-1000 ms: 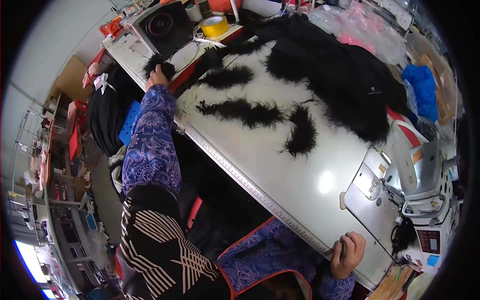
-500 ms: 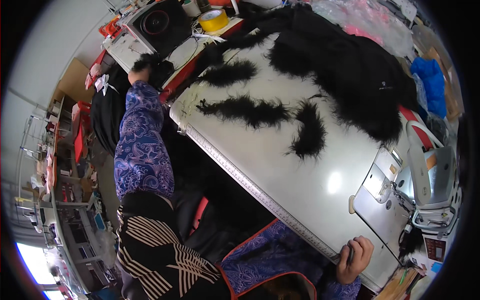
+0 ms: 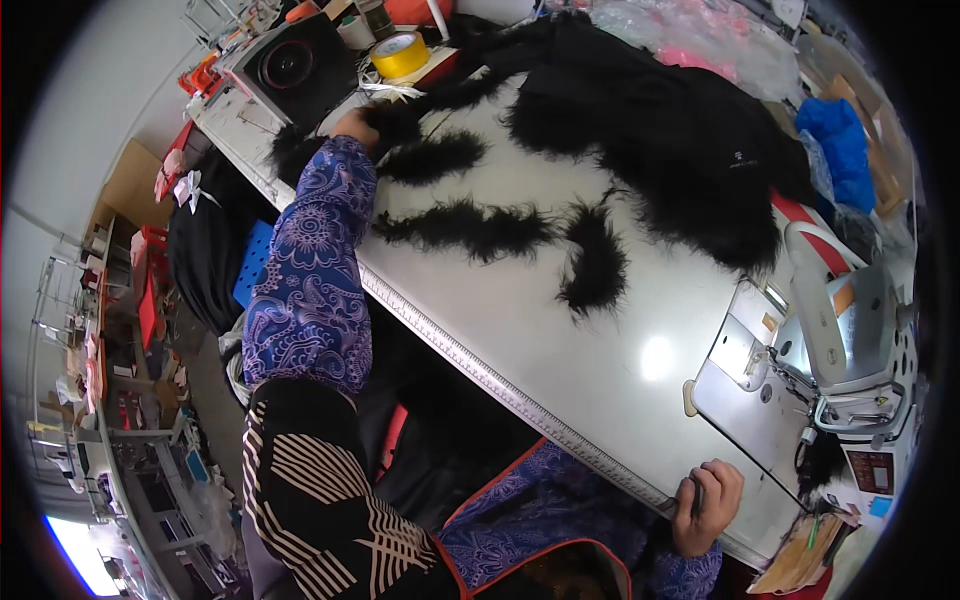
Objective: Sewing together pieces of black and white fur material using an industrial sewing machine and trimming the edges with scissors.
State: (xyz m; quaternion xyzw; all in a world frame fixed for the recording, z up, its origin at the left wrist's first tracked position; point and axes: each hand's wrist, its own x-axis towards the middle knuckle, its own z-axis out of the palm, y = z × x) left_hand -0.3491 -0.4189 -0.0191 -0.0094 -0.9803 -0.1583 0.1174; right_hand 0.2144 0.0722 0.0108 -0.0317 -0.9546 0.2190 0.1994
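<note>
My left hand (image 3: 357,128) is at the far left end of the white sewing table (image 3: 500,350), its fingers closed at a tuft of black fur strip (image 3: 396,124); the fur partly hides the fingertips. Another dark fur piece (image 3: 293,152) hangs just left of that wrist. My right hand (image 3: 710,503) rests at the near table edge by the ruler tape (image 3: 520,402). Its fingers are curled around a small dark thing, mostly hidden. Several loose black fur strips (image 3: 475,230) lie on the table, one short curved strip (image 3: 594,258) among them.
A black garment with fur trim (image 3: 690,130) covers the table's far side. A sewing machine (image 3: 830,330) stands at the right. Yellow tape (image 3: 400,55) and a black speaker-like box (image 3: 290,65) sit at the far left, clear plastic bags (image 3: 690,40) at the back.
My left hand has moved right, from beyond the table's left end to the fur at its far left corner. My right hand stays at the near edge. The whole view has shifted slightly.
</note>
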